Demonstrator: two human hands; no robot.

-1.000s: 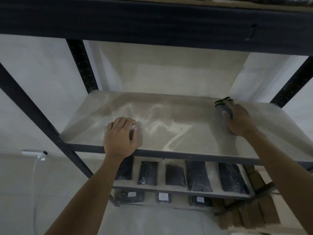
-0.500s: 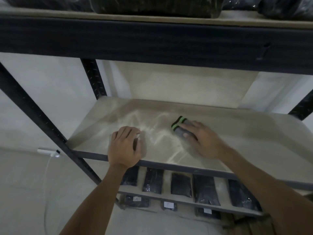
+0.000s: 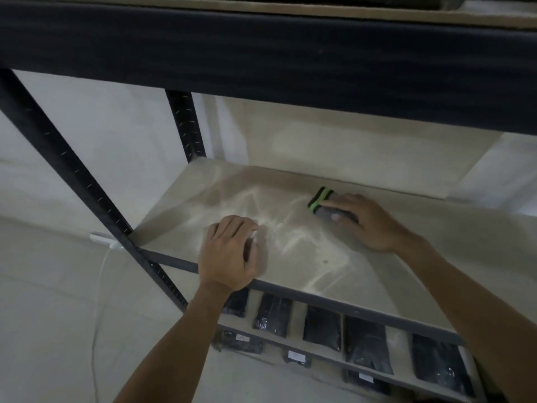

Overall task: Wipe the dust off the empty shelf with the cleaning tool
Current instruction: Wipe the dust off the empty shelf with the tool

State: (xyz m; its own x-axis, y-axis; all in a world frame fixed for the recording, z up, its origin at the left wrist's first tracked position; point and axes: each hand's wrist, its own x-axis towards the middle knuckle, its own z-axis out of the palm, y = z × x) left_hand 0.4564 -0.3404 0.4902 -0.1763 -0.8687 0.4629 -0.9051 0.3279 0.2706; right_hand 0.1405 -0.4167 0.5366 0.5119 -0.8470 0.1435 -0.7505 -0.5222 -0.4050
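The empty shelf (image 3: 453, 245) is a pale board in a dark metal rack, streaked with light dust marks across its middle. My right hand (image 3: 369, 225) presses a grey cleaning pad with a black and green edge (image 3: 322, 200) flat on the board, near its middle. My left hand (image 3: 229, 254) rests curled on the board at the front edge, left of the pad, with a small pale thing partly hidden under its fingers.
A thick dark beam (image 3: 261, 53) of the shelf above hangs over the work area. Black uprights (image 3: 69, 170) stand at the left. Lower shelves hold several black wrapped packs (image 3: 322, 327). A white cable and plug (image 3: 101, 239) run down the left wall.
My right hand slid the pad from the shelf's right side to its middle, then a little farther back. My left hand stayed in place. The view tilted down and left.
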